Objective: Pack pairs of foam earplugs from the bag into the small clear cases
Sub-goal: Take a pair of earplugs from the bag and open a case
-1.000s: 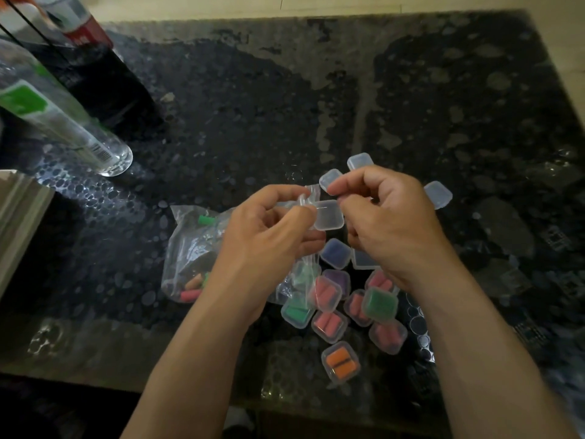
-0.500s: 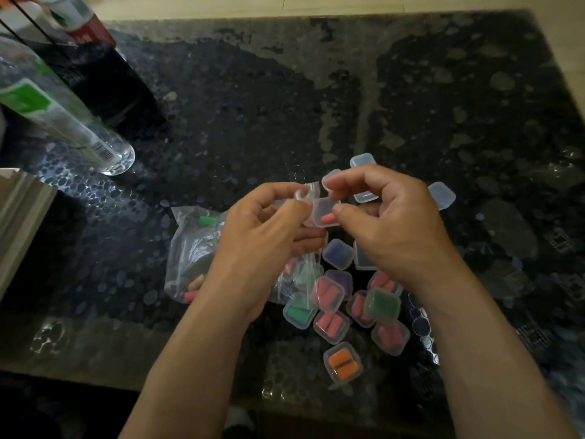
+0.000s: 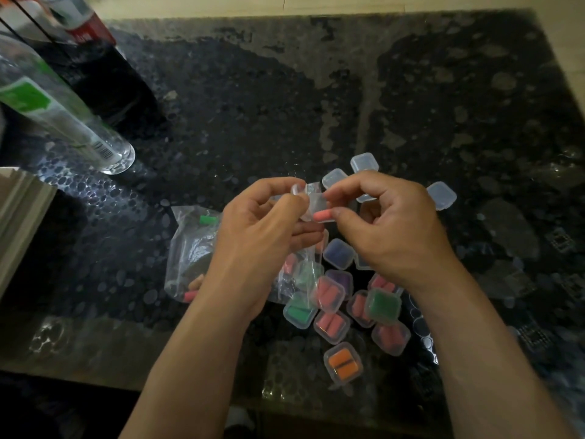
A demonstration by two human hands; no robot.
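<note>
An open clear case (image 3: 313,200) is gripped in the left hand (image 3: 262,229) above the table (image 3: 285,106); a pink earplug (image 3: 323,216), pinched at its mouth by the right hand (image 3: 389,229), should be seated flat to one side.

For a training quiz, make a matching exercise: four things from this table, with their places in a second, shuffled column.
Things: 1 green-label bottle; 2 bag; 3 orange case; 4 pink earplug.
Places: A nearest the table's near edge; B between the left hand and right hand; C far left; D left of the filled cases.
Pairs: 1-C; 2-D; 3-A; 4-B.
</note>
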